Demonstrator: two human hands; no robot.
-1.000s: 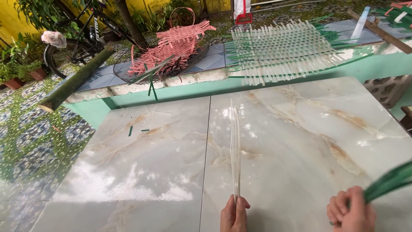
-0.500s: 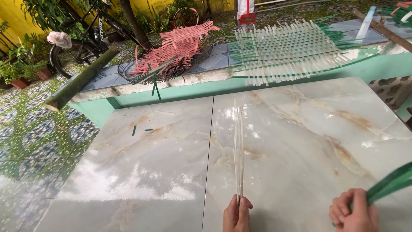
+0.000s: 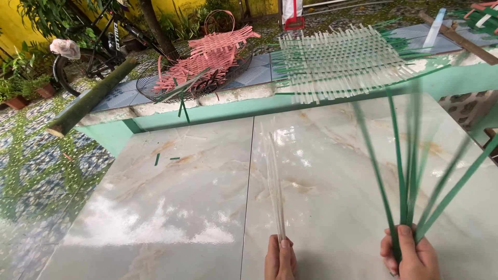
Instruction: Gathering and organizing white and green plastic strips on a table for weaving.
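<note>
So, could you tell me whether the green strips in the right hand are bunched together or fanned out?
Fanned out. The right hand grips the green strips together at their bottom ends, and they spread apart as they rise.

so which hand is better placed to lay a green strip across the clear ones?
Probably right: the right hand already grips the fanned green strips. The left hand pins the clear strips on the marble table.

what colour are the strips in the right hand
Green; the strips fan upward from the right hand, seen in the head view.
</note>
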